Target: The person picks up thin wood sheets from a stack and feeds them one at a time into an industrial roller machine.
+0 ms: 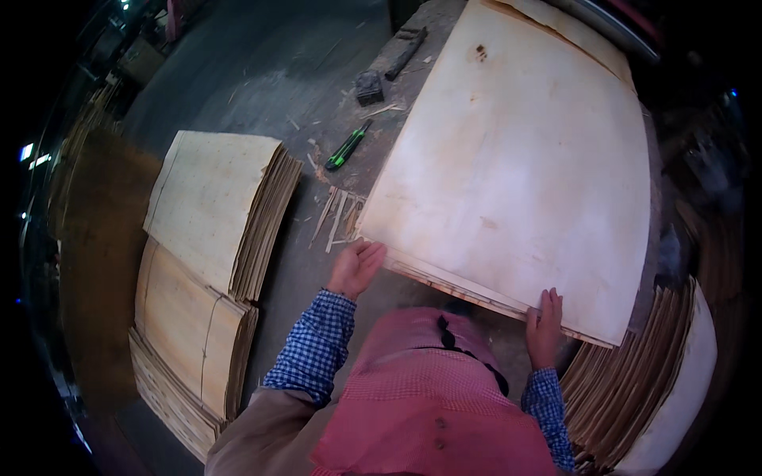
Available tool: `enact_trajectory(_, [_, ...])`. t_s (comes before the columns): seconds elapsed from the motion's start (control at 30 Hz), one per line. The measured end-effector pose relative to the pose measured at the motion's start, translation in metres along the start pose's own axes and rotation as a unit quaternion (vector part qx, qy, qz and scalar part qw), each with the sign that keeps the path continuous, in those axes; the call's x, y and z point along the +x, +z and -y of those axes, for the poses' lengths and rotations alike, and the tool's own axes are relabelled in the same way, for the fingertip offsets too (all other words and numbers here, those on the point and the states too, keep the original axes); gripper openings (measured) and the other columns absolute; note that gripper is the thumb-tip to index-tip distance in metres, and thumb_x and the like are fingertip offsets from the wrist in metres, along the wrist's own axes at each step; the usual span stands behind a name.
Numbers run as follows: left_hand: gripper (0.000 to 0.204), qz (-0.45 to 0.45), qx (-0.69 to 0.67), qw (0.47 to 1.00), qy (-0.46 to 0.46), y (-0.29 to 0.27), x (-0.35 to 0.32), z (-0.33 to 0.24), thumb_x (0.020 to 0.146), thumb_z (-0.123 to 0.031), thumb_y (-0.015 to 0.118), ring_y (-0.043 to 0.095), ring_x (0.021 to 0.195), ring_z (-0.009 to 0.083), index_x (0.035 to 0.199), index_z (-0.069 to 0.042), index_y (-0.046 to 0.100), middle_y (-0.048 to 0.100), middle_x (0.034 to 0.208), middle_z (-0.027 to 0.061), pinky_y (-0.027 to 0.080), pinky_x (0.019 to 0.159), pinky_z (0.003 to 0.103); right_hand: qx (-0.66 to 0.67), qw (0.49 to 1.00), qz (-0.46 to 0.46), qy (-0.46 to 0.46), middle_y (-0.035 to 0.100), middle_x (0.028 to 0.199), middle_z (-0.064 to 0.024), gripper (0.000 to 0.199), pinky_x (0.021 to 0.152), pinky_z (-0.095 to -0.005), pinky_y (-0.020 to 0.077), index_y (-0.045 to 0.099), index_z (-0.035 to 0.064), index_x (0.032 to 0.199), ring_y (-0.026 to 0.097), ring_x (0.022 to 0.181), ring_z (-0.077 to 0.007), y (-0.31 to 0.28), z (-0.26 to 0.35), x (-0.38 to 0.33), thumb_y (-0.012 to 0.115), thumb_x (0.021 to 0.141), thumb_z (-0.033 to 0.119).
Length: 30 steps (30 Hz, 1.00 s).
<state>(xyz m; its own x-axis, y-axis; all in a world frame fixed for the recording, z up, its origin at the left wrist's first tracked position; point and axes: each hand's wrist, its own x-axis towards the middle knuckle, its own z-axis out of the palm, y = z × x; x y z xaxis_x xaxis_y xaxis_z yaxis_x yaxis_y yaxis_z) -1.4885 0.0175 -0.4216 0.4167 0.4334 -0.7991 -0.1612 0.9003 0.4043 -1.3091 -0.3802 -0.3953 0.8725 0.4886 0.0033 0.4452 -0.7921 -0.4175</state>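
A large pale wood veneer sheet (516,166) lies on a grey work table (317,79), on top of a thin stack of similar sheets. My left hand (355,268) grips the sheet's near left corner, fingers curled under its edge. My right hand (544,325) holds the near edge further right, fingers laid flat on top. Both forearms wear blue checked sleeves, and a pink cloth covers my front.
A green and black utility knife (348,146) lies on the table left of the sheet, with wood slivers (337,218) and a dark block (369,87) nearby. Stacks of veneer sheets (214,214) stand at the left, another pile (635,389) at the lower right.
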Motion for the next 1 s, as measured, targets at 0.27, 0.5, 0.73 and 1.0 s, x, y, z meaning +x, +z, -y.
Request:
enact_trajectory(0.27, [0.024,0.085,0.258,0.954,0.125,0.08,-0.052,-0.017,0.092,-0.029,0.067,0.058,0.065,0.0117,0.099,-0.008,0.059,0.059,0.078,0.0019,0.05,0.053,0.026,0.013,0.989,-0.078,-0.124,0.044,0.144,-0.0213,0.068,0.111,-0.0498,0.0321,0.046,-0.0013,0.136,0.039,0.133,-0.0434,0.007,0.011,0.005,0.071,0.081,0.029])
enact_trajectory(0.5, [0.031,0.194,0.121,0.959,0.166,0.108,-0.105,-0.017,0.096,-0.013,0.056,0.06,0.083,0.018,0.126,-0.006,0.051,0.062,0.105,0.0069,0.051,0.065,0.033,-0.035,0.99,-0.081,-0.114,0.046,0.14,-0.0233,0.067,0.105,-0.0506,0.0368,0.046,0.0026,0.138,0.044,0.129,-0.0422,-0.026,0.011,0.017,0.068,0.077,0.018])
enact_trajectory(0.73, [0.044,0.168,0.156,0.958,0.173,0.026,-0.118,-0.01,0.099,-0.017,0.05,0.064,0.073,0.0188,0.14,-0.007,0.04,0.065,0.11,0.0082,0.053,0.055,0.031,-0.054,0.992,-0.037,-0.107,0.048,0.136,-0.0266,0.071,0.104,-0.0566,0.0351,0.046,-0.0028,0.136,0.045,0.125,-0.0485,-0.076,0.022,-0.027,0.061,0.068,0.005])
enact_trajectory(1.0, [0.023,-0.006,0.427,0.823,0.374,0.025,-0.016,-0.047,0.093,-0.014,0.059,0.062,0.079,0.0125,0.108,0.003,0.063,0.064,0.088,0.0053,0.049,0.065,0.027,-0.047,0.994,-0.04,-0.095,0.036,0.149,-0.0189,0.076,0.105,-0.0628,0.0299,0.041,0.0134,0.145,0.033,0.134,-0.0474,-0.049,-0.025,0.146,0.062,0.072,0.004])
